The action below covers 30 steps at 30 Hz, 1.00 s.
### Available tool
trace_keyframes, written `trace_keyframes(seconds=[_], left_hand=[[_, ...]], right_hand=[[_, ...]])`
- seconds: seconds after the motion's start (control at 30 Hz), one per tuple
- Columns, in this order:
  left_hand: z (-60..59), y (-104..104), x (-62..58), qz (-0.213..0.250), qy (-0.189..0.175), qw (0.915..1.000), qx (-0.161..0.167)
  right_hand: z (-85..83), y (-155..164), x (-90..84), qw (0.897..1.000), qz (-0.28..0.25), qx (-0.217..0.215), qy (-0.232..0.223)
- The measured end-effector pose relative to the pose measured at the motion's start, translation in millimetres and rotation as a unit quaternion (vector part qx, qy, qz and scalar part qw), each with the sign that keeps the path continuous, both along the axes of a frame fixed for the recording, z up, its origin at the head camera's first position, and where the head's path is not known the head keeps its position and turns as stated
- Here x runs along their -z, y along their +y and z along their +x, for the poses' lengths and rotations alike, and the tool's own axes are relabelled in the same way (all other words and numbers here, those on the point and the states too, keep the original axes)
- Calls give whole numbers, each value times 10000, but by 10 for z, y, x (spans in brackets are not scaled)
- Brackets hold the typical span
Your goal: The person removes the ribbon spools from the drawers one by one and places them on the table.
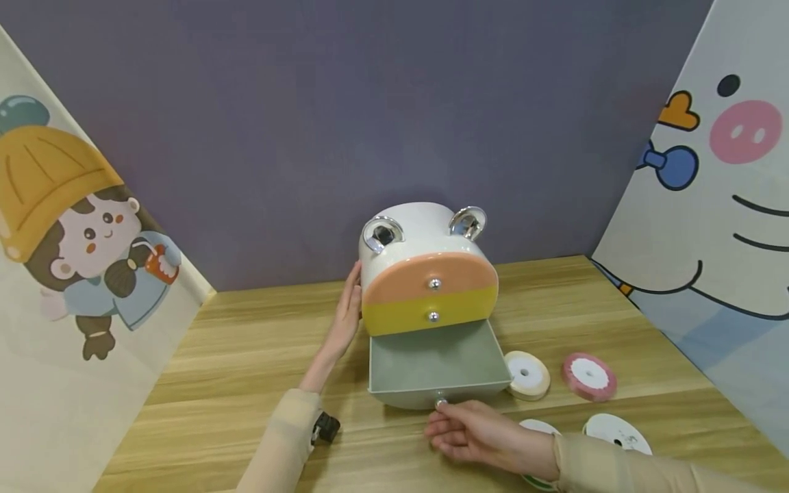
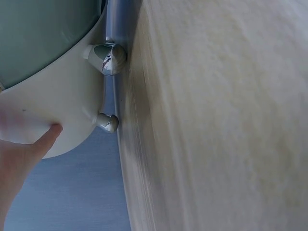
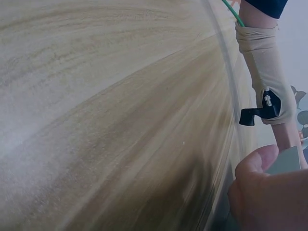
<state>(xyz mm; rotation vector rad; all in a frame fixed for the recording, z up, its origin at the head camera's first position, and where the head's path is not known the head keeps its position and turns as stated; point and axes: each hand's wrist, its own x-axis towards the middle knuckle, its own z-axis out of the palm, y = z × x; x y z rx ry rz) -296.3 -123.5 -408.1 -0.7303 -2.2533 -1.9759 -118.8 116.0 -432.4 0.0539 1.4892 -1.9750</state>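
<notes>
On table: left hand (image 1: 347, 309) flat against organizer (image 1: 425, 274); right hand (image 1: 474, 433) pinches drawer knob (image 1: 440, 401).

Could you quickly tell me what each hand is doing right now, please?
Left hand: open, flat against the side of the drawer box.
Right hand: grip pinching the knob of the open bottom drawer.

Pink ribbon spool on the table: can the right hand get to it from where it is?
Probably yes. The right hand pinches the open drawer's knob; bare table lies between it and the pink ribbon spool, once it lets go.
</notes>
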Motion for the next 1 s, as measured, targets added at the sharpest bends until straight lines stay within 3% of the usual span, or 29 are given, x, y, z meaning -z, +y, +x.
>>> trace_keyframes(seconds=[0.17,0.4,1.0], left_hand=[[-154,-3,171,-9,173,9998,-129],[45,0,-72,-72,100,9999,-2],[77,14,-89,-155,82,9998,-40]], right_hand=[[-83,23,-41,10000,-12,49,-44],[-280,47,-79,9999,74,113,-65],[-689,-17,-100,9984,367,354,227]])
